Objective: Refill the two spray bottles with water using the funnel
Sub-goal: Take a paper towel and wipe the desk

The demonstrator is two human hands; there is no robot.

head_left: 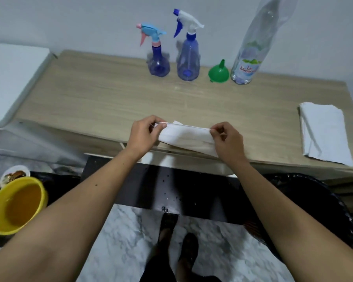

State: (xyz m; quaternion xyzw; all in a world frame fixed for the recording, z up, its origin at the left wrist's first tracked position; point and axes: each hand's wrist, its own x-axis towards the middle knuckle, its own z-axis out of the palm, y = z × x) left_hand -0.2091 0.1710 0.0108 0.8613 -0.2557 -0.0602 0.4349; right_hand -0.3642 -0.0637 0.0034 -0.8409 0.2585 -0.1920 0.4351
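Note:
Two blue spray bottles stand at the back of the wooden table [94,94]: a short one with a light-blue and pink trigger [158,60] and a taller one with a white and blue trigger [188,58]. To their right a green funnel [218,72] rests mouth-down, beside a tall clear water bottle [249,55]. Near the table's front edge my left hand [144,132] and my right hand [227,139] pinch the two ends of a folded white paper towel [186,137], far from the bottles.
A stack of white paper towels [324,133] lies at the table's right end. A yellow bowl [16,206] sits low on the left, a black bin [314,202] low on the right. A white wall backs the table. My feet stand on marble floor.

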